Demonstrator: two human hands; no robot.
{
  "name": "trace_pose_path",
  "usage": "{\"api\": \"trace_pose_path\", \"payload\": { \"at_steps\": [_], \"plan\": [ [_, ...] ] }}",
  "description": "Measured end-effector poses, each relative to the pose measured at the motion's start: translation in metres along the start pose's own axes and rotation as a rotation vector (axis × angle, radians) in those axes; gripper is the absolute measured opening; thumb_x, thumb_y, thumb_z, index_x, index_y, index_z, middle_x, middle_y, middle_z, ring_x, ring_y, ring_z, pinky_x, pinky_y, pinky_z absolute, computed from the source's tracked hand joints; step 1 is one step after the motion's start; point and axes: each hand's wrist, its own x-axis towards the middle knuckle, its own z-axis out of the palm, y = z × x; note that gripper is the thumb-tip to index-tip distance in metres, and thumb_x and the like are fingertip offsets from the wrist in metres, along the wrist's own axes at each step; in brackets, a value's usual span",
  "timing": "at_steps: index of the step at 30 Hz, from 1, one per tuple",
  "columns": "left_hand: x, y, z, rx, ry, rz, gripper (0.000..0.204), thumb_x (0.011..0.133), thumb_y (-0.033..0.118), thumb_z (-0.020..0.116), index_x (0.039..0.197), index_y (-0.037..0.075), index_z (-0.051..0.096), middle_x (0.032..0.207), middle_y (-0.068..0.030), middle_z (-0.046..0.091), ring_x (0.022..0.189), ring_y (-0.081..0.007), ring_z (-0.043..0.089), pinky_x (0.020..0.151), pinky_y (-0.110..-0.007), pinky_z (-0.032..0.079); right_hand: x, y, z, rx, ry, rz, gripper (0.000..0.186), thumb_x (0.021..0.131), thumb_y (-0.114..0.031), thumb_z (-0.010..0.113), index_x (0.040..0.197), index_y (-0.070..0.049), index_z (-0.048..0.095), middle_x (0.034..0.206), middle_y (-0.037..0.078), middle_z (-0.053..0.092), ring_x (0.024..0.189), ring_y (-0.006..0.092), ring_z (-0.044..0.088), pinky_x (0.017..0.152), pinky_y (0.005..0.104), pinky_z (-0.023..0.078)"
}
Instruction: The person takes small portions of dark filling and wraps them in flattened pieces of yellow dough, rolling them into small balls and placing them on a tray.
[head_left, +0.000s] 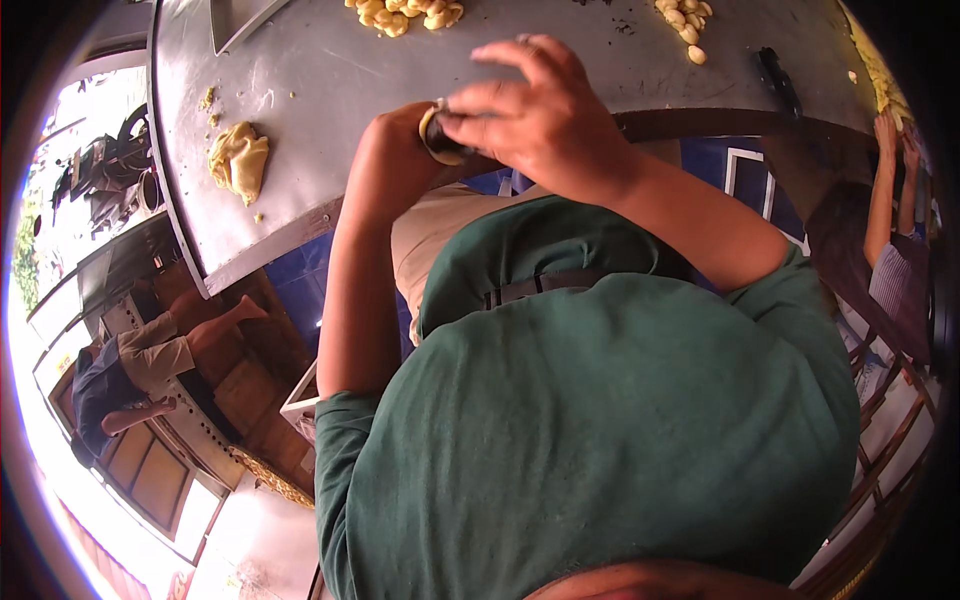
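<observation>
My left hand (pixel 402 132) is curled round a small piece of yellow dough (pixel 430 122) with a dark filling in its middle, held over the table's near edge. Most of the left fingers are hidden behind the dough and my other hand. Just to the right, my right hand (pixel 545 120) has its fingers stretched and spread, slightly smeared by motion. Its lower fingers reach the dough's edge; whether they press on it I cannot tell. Beyond my hands, small pale dough balls (pixel 405 14) lie clustered on the metal table (pixel 330 90).
A loose dough lump (pixel 240 162) with crumbs lies left. More dough balls (pixel 685 18) and a black-handled tool (pixel 778 82) are at the right. Another person's hands (pixel 895 135) work on yellow dough at far right. A person (pixel 130 375) is off to the left.
</observation>
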Motion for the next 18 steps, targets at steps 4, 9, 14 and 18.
{"api": "trace_pose_path", "payload": {
  "at_steps": [4, 9, 14, 18],
  "plan": [
    [0.005, 0.009, 0.015, -0.014, 0.022, -0.057, 0.037, 0.078, 0.004, 0.079, 0.112, -0.001, 0.068, 0.095, -0.0160, 0.074, 0.087, -0.0209, 0.071, 0.080, -0.034, 0.056, -0.008, 0.010, 0.007, 0.054, -0.128, 0.013, 0.021, 0.084, -0.019, 0.073, 0.104, -0.018, 0.080, 0.110, -0.005, 0.073, 0.114, 0.0207, 0.060, 0.108, 0.0428, 0.040],
    [0.002, 0.003, 0.011, -0.160, 0.041, -0.248, 0.041, 0.078, 0.005, 0.083, 0.115, 0.001, 0.067, 0.098, -0.0104, 0.074, 0.087, -0.0146, 0.068, 0.080, -0.030, 0.055, 0.001, 0.003, 0.007, 0.982, -0.254, 0.998, 0.033, 0.079, -0.012, 0.077, 0.111, -0.018, 0.078, 0.111, -0.004, 0.074, 0.111, 0.0200, 0.062, 0.102, 0.0400, 0.044],
    [0.007, 0.005, 0.008, -0.024, -0.067, -0.146, 0.045, 0.074, 0.008, 0.087, 0.113, 0.000, 0.065, 0.094, -0.0097, 0.073, 0.085, -0.0149, 0.068, 0.080, -0.031, 0.055, -0.011, 0.009, 0.019, 0.132, -0.141, 0.113, 0.039, 0.075, -0.007, 0.077, 0.112, -0.019, 0.077, 0.107, -0.005, 0.074, 0.106, 0.0192, 0.063, 0.099, 0.0366, 0.045],
    [0.007, 0.009, 0.009, -0.033, 0.068, -0.167, 0.046, 0.074, 0.009, 0.087, 0.114, 0.000, 0.065, 0.092, -0.0099, 0.073, 0.085, -0.0155, 0.068, 0.079, -0.032, 0.055, -0.003, 0.011, 0.018, 0.503, -0.193, 0.439, 0.030, 0.081, -0.007, 0.075, 0.110, -0.015, 0.077, 0.100, 0.000, 0.075, 0.096, 0.0226, 0.066, 0.096, 0.0384, 0.047]
  ]
}}
